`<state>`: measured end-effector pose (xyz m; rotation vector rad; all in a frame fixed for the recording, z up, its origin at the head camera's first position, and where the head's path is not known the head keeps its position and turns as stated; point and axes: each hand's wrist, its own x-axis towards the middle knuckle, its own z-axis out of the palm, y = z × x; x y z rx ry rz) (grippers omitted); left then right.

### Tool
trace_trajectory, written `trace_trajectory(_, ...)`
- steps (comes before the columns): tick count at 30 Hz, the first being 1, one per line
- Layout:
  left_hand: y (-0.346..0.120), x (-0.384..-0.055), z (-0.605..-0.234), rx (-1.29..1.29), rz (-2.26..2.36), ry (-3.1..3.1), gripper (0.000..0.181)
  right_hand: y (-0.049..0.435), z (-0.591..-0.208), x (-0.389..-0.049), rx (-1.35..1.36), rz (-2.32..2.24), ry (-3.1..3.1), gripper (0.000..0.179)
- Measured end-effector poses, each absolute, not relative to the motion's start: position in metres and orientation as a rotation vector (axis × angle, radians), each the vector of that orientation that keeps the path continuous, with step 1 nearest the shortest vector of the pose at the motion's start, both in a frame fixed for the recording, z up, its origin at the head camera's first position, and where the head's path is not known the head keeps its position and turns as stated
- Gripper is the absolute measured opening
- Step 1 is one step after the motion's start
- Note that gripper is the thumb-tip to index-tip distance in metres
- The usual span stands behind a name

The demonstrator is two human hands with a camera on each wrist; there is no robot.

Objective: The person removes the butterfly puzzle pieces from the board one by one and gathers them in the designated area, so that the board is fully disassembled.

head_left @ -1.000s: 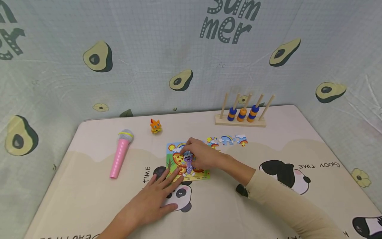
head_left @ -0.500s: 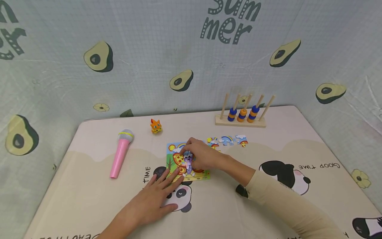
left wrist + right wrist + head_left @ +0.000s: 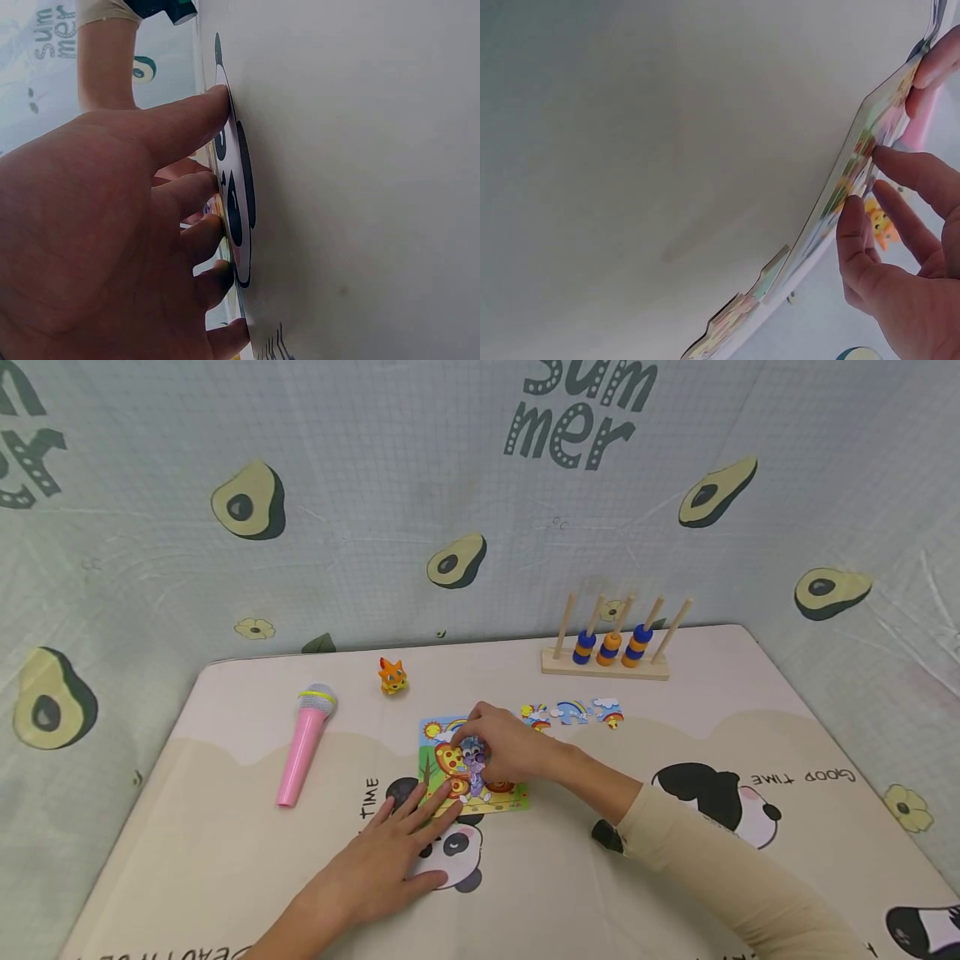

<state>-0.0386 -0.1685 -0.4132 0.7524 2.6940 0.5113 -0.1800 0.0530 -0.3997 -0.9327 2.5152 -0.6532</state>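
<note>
A colourful jigsaw board (image 3: 427,768) with a sun, a rainbow and a purple cartoon figure lies at the middle of the table. My right hand (image 3: 510,743) is over its upper right part. Thumb and fingers pinch a puzzle piece (image 3: 474,756) with the purple figure on it, against the board; the palm hides the board's right side. Fingers spread, my left hand (image 3: 390,860) rests with its fingertips on the board's lower left edge. In the right wrist view, the right fingertips (image 3: 853,206) meet at the board's surface.
Several loose puzzle pieces (image 3: 572,712) lie right of the board. Behind them stands a wooden peg rack (image 3: 603,668) with blue and orange beads. A pink toy microphone (image 3: 302,752) lies at left, and a small orange toy animal (image 3: 392,677) sits near the back edge.
The right hand and the purple-figure piece have shifted very slightly on the board. My left hand has stayed in place.
</note>
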Motion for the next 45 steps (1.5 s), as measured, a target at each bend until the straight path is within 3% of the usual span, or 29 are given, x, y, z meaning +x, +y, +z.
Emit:
trace_trajectory(25,-0.168,-0.039,-0.413,0.730,0.518,2.669,0.076,0.059,-0.398,-0.179,-0.913,-0.727,2.508,0.051)
trace_trajectory(45,-0.169,-0.038,-0.414,0.761,0.523,2.692,0.077,0.090,-0.396,-0.177,-0.900,-0.786,2.515,0.050)
